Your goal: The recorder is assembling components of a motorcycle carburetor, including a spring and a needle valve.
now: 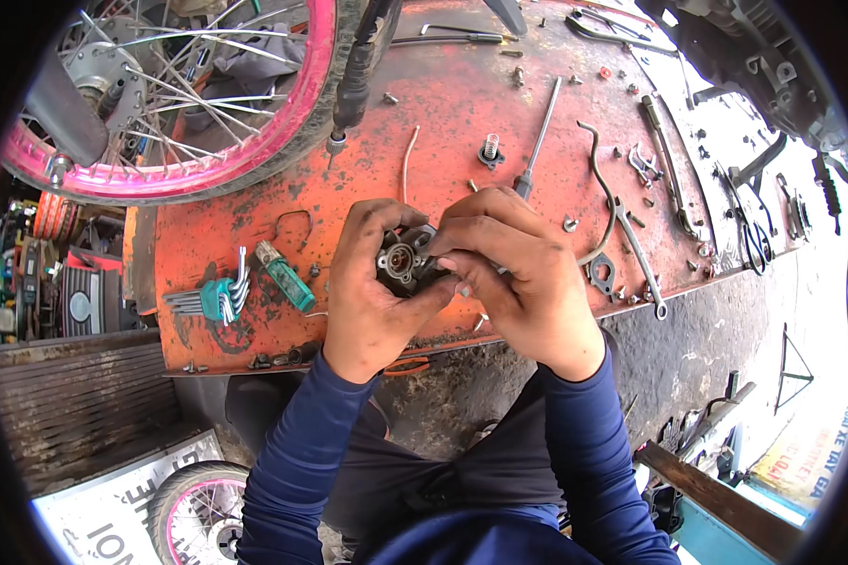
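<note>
In my left hand (372, 301) I hold a small metal housing (398, 263), like a carburetor body, with its round opening facing up. My right hand (513, 282) is closed at the right side of the housing, thumb and fingertips pinched against it; what exactly they grip is hidden. Around them on the orange-red bench (386, 169) lie a green-handled tool (285, 278), a hex key set (219, 299), a screwdriver (543, 132), a spring on a flange (490, 151), a bent tube (594, 151), a gasket (602, 275) and a wrench (645, 287).
A pink-rimmed wheel (281, 113) stands over the back left, with a fork leg (353, 85) beside it. An engine (754, 56) is at the top right, near several small fasteners and tools. Another pink-rimmed wheel (174, 513) and a wooden bar (716, 499) sit low at either side.
</note>
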Tool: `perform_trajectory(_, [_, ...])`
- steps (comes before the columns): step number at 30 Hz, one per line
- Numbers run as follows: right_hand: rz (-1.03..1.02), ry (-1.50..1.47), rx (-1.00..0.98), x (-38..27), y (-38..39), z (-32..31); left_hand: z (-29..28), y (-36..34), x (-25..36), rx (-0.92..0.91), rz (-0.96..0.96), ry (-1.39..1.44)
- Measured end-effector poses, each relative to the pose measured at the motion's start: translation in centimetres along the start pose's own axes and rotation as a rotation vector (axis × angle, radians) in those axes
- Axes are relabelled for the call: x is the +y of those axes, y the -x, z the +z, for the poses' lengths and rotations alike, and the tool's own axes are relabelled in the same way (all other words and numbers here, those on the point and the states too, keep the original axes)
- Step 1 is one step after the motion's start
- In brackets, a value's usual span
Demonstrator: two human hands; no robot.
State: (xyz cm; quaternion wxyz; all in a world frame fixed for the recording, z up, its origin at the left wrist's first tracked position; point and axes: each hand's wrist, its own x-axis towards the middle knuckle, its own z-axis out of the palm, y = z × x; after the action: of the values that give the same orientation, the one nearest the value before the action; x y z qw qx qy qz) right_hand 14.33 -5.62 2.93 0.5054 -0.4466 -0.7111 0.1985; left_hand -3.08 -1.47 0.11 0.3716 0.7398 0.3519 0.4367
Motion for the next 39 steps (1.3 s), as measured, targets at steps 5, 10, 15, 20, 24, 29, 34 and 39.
perform_trajectory(5, [0.158, -0.194, 0.081, -0.1, 1.2, -0.5, 0.2, 0.0, -0.4, 0.01, -0.027, 0.029])
perform_trajectory(10, [0.324, -0.379, 0.199, 0.6, 2.8, 0.6, 0.2, -0.2, -0.2, 0.011, 0.013, -0.002])
perform_trajectory(15, [0.412, -0.37, 0.221, 0.4, 3.4, 0.4, 0.2, -0.1, -0.1, 0.006, 0.009, 0.017])
perform_trajectory(20, [0.444, -0.443, 0.245, 0.8, 4.8, 0.7, 0.0, 0.2, 0.2, -0.008, 0.071, -0.022])
perform_trajectory(24, [0.477, -0.634, 0.29, 0.2, 5.3, 0.9, 0.0, 0.6, -0.6, -0.017, 0.151, -0.016])
perform_trajectory(29, [0.522, -0.632, 0.335, -0.3, 6.1, 0.8, -1.1, 1.8, -0.3, -0.068, 0.199, -0.14])
perform_trajectory(34, [0.555, -0.637, 0.324, -1.0, 7.0, 0.3, -1.5, 2.9, 0.0, -0.075, 0.214, -0.181])
perform_trajectory(39, [0.484, -0.589, 0.373, -1.3, 7.8, 0.0, -1.5, 4.4, 0.0, -0.037, 0.121, -0.179])
